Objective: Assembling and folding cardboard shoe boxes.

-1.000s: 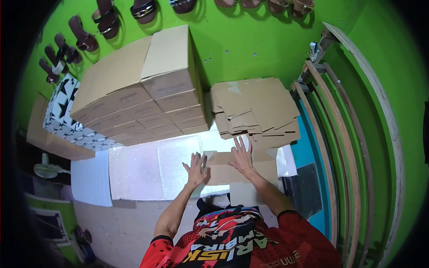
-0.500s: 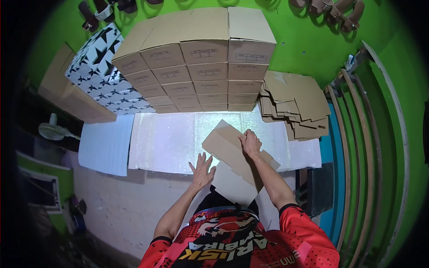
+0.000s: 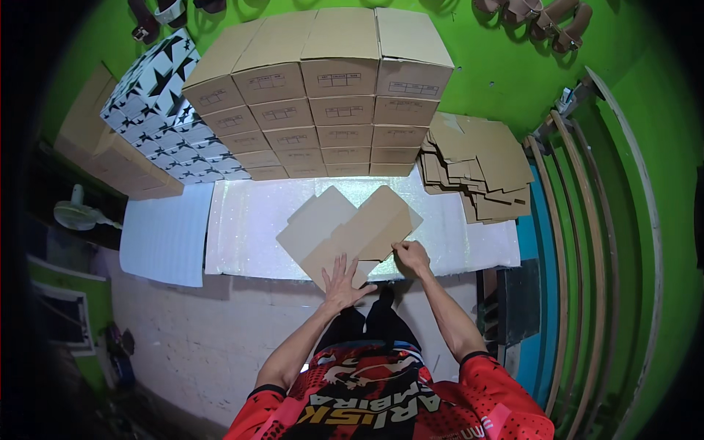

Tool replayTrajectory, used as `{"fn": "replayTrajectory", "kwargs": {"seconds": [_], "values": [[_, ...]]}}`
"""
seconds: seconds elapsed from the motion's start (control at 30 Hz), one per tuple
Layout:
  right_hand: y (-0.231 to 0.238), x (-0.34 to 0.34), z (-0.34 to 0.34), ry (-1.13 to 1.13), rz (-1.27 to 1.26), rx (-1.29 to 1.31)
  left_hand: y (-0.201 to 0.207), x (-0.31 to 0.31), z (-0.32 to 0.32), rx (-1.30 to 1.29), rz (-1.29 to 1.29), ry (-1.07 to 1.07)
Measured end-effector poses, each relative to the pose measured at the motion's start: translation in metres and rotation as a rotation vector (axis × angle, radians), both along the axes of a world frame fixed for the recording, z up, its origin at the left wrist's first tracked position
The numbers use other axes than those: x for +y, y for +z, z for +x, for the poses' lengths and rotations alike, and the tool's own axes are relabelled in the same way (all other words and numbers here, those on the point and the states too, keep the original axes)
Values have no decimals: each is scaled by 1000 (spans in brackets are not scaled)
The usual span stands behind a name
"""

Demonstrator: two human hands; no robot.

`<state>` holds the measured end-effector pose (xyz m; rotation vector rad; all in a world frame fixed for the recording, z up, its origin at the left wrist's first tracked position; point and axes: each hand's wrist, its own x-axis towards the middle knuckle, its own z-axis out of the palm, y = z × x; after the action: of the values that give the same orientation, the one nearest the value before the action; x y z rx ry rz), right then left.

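A flat, die-cut cardboard box blank lies at a slant on the shiny white tabletop, its near corner reaching past the front edge. My left hand rests on its near left part, fingers spread flat. At the right edge of the blank, my right hand has its fingers curled and pinched on the cardboard. The blank has a paler grey-white panel on the left and a brown panel on the right, with tabs and notches along its edges.
Stacked brown boxes stand along the back of the table. Star-patterned boxes are at back left. Flat cardboard blanks pile up at back right. Wooden rails stand to the right; a fan is at far left.
The blank has been turned and shifted forward and left, flatter onto the table. My left hand has gone from beside it to lying on it; my right hand has come nearer to me.
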<state>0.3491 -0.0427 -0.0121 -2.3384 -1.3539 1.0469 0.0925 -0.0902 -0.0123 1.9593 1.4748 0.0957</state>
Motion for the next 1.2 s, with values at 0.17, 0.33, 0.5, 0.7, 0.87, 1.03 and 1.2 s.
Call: {"fn": "replayTrajectory", "kwargs": {"seconds": [0.17, 0.33, 0.5, 0.7, 0.87, 1.03, 1.2], "values": [[15, -30, -4, 498, 320, -143, -28, -7, -26, 23, -9, 17], [24, -18, -7, 810, 605, -236, -26, -8, -29, -51, 126, 134], [27, -1, -12, 876, 657, -272, -20, -4, -38, -29, 167, 220], [39, 24, -21, 934, 621, -348, 25, 2, -38, -127, 149, 295], [49, 36, -28, 1038, 696, -334, 58, 13, -37, -258, 293, 385], [71, 47, -20, 1107, 787, -277, 97, 18, -41, -346, 381, 385], [88, 53, -10, 1195, 880, -187, 108, 32, -49, -596, 348, 494]]}}
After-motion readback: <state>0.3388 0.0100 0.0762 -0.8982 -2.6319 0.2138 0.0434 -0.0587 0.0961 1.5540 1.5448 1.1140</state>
